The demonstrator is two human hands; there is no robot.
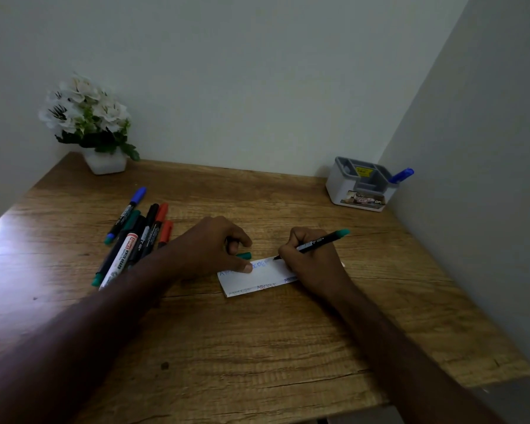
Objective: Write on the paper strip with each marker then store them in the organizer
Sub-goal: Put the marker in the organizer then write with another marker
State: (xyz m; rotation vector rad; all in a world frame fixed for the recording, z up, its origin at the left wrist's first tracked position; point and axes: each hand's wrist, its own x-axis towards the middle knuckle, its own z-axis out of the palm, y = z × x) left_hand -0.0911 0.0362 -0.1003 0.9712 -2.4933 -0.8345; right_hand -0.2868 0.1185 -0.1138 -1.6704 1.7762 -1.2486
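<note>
- Right hand (314,264), right of frame centre: grip curled tight round a black marker with a green end (322,241), held like a pen, dark tip down on the upper edge of the paper strip (251,281).
- Green end of that marker pointing up and to the right, clear of the knuckles.
- Left hand (210,247), just left of centre: grip narrow, fingers curled, thumb tip pressed on the strip's upper left part; a green cap (244,255) showing just below the curled fingers, touching them, though whether pinched or merely lying there cannot be told.
- Paper strip flat on the wooden surface (257,347) at frame centre, slightly tilted, right end hidden under the right hand; blue lettering along the top, faint lettering along the lower edge, too blurred to read in full.
- Loose bunch of markers (135,237) at middle left of the frame, lying side by side and partly overlapping: blue, green, black and red caps, plus a white whiteboard marker (121,257) nearest the left forearm.
- Organizer (361,185) at upper right, white with grey compartments, against the corner of the walls, well apart from the strip; a blue marker (401,175) standing tilted in its right-hand compartment.
- White flowers in a white pot (88,123) at upper left, on the far corner of the surface.
</note>
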